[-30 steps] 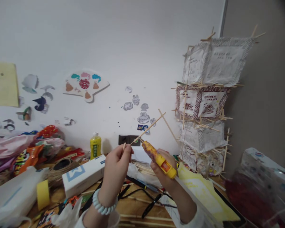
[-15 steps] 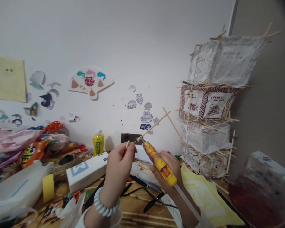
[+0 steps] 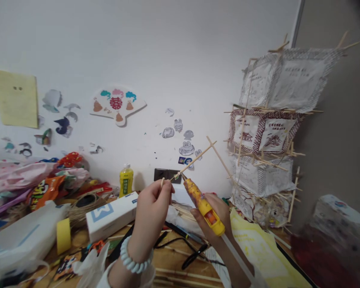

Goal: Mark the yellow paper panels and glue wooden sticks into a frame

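My left hand (image 3: 154, 202) pinches a thin wooden stick frame (image 3: 196, 159) between thumb and fingertips. The frame's sticks meet at a peak to the right, and one slants down toward the paper lantern tower. Wrapped in my right hand (image 3: 217, 214) is a yellow hot glue gun (image 3: 201, 204), with a translucent glue stick (image 3: 238, 258) coming out of its back end. Its metal nozzle points up and left, at or very near a stick joint just beyond my left fingertips; I cannot tell whether they touch.
A tall lantern tower (image 3: 267, 132) of sticks and printed paper stands at right. On the cluttered table lie a white box (image 3: 112, 216), a yellow tape roll (image 3: 63, 236), twine (image 3: 85, 210), a black cable (image 3: 195, 256) and yellow sheets (image 3: 258, 256). A drink bottle (image 3: 126, 181) stands behind.
The view has shifted slightly, so the scene sits a little further right. The glue gun's nozzle has moved slightly right along the stick joint. Both hands keep their grips.
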The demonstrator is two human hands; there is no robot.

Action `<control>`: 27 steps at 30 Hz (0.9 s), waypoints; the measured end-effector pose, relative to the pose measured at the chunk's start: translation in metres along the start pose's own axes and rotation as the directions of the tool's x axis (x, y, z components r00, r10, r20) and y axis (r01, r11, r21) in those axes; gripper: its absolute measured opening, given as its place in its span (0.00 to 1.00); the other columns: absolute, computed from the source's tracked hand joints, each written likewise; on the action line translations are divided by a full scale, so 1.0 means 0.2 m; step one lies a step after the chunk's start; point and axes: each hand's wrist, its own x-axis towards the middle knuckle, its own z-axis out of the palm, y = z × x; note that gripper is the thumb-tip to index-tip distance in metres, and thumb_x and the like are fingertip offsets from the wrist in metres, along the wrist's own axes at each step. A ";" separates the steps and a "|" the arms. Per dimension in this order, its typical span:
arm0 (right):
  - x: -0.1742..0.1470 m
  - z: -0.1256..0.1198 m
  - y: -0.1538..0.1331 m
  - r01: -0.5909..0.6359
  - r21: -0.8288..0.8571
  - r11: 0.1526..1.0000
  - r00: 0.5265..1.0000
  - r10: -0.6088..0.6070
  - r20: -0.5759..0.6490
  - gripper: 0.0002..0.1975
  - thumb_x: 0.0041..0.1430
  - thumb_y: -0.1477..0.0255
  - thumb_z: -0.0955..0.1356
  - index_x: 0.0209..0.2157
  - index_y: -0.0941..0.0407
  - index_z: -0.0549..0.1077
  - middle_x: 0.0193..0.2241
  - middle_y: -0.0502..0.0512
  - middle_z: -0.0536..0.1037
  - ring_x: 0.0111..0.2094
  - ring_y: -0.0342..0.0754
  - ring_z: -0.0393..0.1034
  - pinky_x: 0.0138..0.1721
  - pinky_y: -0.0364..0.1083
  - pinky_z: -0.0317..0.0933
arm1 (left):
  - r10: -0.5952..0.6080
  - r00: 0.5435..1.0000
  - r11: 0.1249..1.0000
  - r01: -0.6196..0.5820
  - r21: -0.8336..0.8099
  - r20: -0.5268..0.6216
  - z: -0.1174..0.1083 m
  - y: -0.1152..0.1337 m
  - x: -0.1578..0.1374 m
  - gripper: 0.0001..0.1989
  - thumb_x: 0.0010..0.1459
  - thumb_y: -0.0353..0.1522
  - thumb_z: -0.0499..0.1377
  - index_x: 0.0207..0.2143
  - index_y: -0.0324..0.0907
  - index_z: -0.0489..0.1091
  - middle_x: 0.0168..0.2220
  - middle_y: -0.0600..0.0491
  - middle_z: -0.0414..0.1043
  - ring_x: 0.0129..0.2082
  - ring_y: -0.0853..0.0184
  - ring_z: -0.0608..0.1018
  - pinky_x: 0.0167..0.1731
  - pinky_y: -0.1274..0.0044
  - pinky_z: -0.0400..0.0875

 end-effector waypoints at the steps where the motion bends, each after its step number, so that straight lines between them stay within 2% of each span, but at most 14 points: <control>1: 0.00 0.00 0.00 0.001 -0.006 1.000 1.000 -0.001 -0.005 0.19 0.62 0.60 0.58 0.23 0.56 0.66 0.19 0.54 0.68 0.23 0.46 0.63 0.25 0.44 0.56 | 0.000 1.000 1.000 0.000 -0.004 0.001 0.00 0.00 0.00 0.18 0.56 0.42 0.50 0.18 0.42 0.60 0.15 0.60 0.54 0.18 0.72 0.59 0.19 0.78 0.52; 8: 0.00 0.01 -0.01 -0.008 0.030 1.000 1.000 0.008 -0.020 0.21 0.62 0.58 0.58 0.24 0.56 0.68 0.19 0.53 0.69 0.22 0.46 0.64 0.25 0.44 0.56 | 0.004 1.000 1.000 -0.004 -0.018 -0.006 -0.01 0.00 0.00 0.18 0.56 0.41 0.50 0.17 0.43 0.60 0.14 0.60 0.54 0.17 0.72 0.59 0.19 0.78 0.52; 14: -0.01 0.01 0.00 -0.093 0.038 0.995 0.992 0.089 0.088 0.20 0.62 0.59 0.58 0.23 0.56 0.67 0.20 0.53 0.69 0.23 0.46 0.64 0.25 0.43 0.55 | 0.013 1.000 0.999 -0.012 -0.045 0.010 -0.01 -0.01 0.00 0.18 0.56 0.42 0.50 0.18 0.43 0.60 0.14 0.60 0.54 0.17 0.72 0.59 0.19 0.78 0.52; 16: 0.00 0.01 0.01 -0.151 0.037 0.988 0.976 0.143 0.165 0.19 0.61 0.59 0.60 0.22 0.56 0.66 0.20 0.53 0.70 0.24 0.46 0.65 0.26 0.43 0.54 | 0.013 1.000 0.998 -0.012 -0.059 0.025 -0.01 0.00 -0.01 0.18 0.56 0.42 0.50 0.17 0.42 0.60 0.14 0.60 0.54 0.17 0.72 0.59 0.19 0.78 0.52; 18: 0.01 0.03 0.01 -0.247 -0.026 0.969 0.932 0.245 0.268 0.18 0.59 0.59 0.62 0.22 0.56 0.67 0.21 0.53 0.71 0.25 0.46 0.65 0.27 0.42 0.54 | 0.018 0.999 0.997 -0.015 -0.076 0.036 -0.01 0.01 -0.01 0.19 0.57 0.42 0.50 0.18 0.42 0.61 0.14 0.60 0.54 0.17 0.72 0.59 0.19 0.79 0.52; 21: -0.01 0.09 0.03 -0.335 -0.216 0.917 0.823 0.397 0.408 0.13 0.55 0.62 0.65 0.25 0.56 0.69 0.26 0.55 0.74 0.29 0.48 0.68 0.29 0.43 0.54 | 0.018 0.999 0.995 -0.015 -0.097 0.034 -0.03 0.01 -0.02 0.19 0.57 0.42 0.51 0.18 0.42 0.62 0.15 0.60 0.55 0.18 0.72 0.59 0.19 0.79 0.52; 23: -0.06 0.16 0.06 -0.309 -0.297 0.904 0.779 0.420 0.466 0.07 0.53 0.68 0.67 0.30 0.58 0.71 0.33 0.59 0.74 0.36 0.52 0.68 0.34 0.44 0.56 | 0.006 0.999 0.993 -0.002 -0.120 0.034 -0.03 0.00 -0.02 0.19 0.57 0.42 0.52 0.19 0.41 0.63 0.16 0.59 0.56 0.18 0.73 0.60 0.19 0.79 0.52; 24: -0.10 0.20 0.09 -0.310 -0.319 0.896 0.756 0.436 0.489 0.08 0.51 0.71 0.67 0.33 0.59 0.71 0.36 0.61 0.74 0.39 0.54 0.68 0.37 0.45 0.57 | -0.004 0.999 0.991 0.009 -0.135 0.036 -0.03 0.00 -0.01 0.19 0.56 0.43 0.52 0.19 0.41 0.64 0.16 0.59 0.57 0.18 0.73 0.60 0.19 0.80 0.53; 27: -0.24 0.34 0.16 -0.413 -0.407 0.815 0.630 0.578 0.518 0.10 0.51 0.78 0.65 0.36 0.62 0.71 0.39 0.66 0.73 0.43 0.57 0.67 0.41 0.48 0.58 | -0.036 0.998 0.979 0.045 -0.197 0.051 -0.02 -0.03 0.01 0.18 0.56 0.43 0.53 0.20 0.40 0.65 0.16 0.59 0.57 0.18 0.74 0.59 0.18 0.81 0.52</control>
